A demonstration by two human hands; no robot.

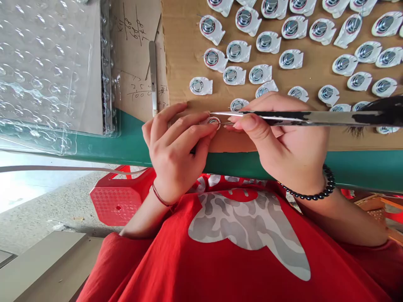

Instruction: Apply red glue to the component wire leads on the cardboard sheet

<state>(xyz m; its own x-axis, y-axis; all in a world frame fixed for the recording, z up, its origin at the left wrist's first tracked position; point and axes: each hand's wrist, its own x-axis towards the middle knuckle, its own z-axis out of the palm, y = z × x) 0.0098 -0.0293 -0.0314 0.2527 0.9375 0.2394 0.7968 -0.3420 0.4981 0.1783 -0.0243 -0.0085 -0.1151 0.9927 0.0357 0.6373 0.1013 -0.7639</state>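
Above cardboard (179, 50), the left hand (176, 153) pinches a small round-faced part (214, 121) while the right hand (285, 144) grips tweezers (292, 118) beside it; a slipping tip could scratch its face.

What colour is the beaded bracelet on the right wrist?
Black; the beaded bracelet shows best in the head view, the only one here.

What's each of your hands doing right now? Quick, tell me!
Left hand: closed, fingertips holding a small round part.
Right hand: closed, holding a long pointed tool.
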